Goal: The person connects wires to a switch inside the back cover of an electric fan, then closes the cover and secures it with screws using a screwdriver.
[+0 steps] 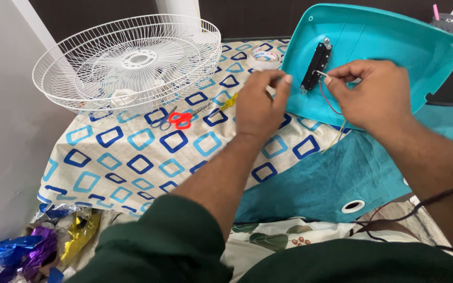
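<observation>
A turquoise plastic fan base cover [389, 47] stands tilted on the bed, inner side toward me. A black switch block [315, 65] is fixed on it, with red and yellow wires [334, 112] hanging below. My right hand [376, 94] pinches a thin wire end right beside the block. My left hand [260, 105] is curled with fingertips together, near the cover's left edge, just left of the block; whether it grips anything is hidden.
A white wire fan grille [132, 60] lies at the back left. Red-handled scissors [176, 118], a yellow-handled tool [227, 102] and a tape roll [263, 56] rest on the patterned sheet [132, 157]. Shiny foil wrappers [43, 241] lie at the lower left. A wall is left.
</observation>
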